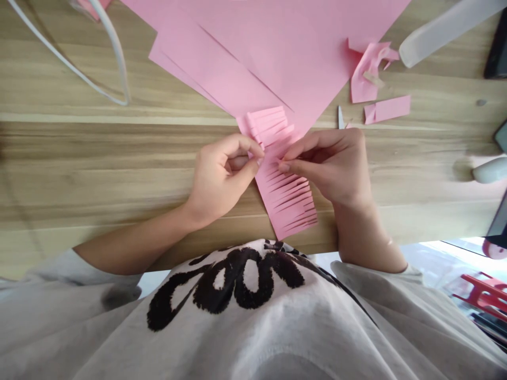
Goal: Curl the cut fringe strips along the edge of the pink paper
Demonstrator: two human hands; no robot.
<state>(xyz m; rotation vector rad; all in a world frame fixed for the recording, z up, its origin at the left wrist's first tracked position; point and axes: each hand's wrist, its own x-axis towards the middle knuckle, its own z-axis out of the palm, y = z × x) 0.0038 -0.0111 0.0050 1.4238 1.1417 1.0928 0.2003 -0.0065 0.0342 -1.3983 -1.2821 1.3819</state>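
One left hand (224,177), one right hand (336,168) at one fringed strip (284,201)

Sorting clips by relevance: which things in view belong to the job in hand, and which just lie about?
In the job:
fringed pink strip, pinched by left hand and right hand

Apparently lying about:
pink sheets, partly under the strip
pink scraps
white cable
pale elongated object

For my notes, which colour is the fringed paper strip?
The fringed paper strip is pink; the head view shows it.
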